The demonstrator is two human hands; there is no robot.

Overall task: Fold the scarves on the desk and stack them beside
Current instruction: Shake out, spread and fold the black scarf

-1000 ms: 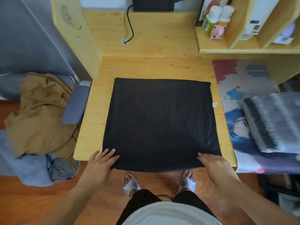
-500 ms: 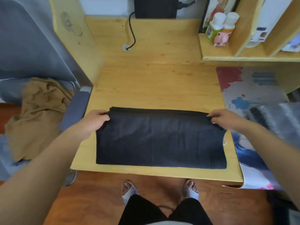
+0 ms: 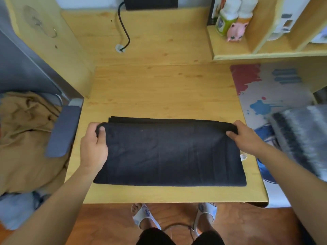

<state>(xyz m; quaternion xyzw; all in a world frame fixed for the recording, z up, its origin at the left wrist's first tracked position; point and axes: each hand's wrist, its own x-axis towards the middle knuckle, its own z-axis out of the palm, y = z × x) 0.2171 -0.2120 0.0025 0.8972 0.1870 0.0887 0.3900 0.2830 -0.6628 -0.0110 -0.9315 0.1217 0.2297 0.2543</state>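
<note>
A black scarf (image 3: 169, 152) lies folded into a wide rectangle on the wooden desk (image 3: 159, 92), near its front edge. My left hand (image 3: 93, 145) grips the scarf's far left corner, thumb on top and fingers curled under the fold. At the far right corner my right hand (image 3: 246, 137) pinches the cloth in the same way. A thin strip of lower layers shows beyond the held edge. A grey striped folded scarf (image 3: 300, 137) rests on the patterned mat (image 3: 265, 89) to the right.
A chair with a grey armrest (image 3: 62, 129) and brown clothing (image 3: 23, 138) stands left of the desk. A shelf unit (image 3: 265, 50) with bottles (image 3: 231, 15) and a pink figure sits at the back right. A black cable (image 3: 123, 29) runs into a desk hole.
The flat scarf was folded in half, near edge carried to the far edge. Since half a second ago both hands have curled round the far corners, and these have lifted slightly.
</note>
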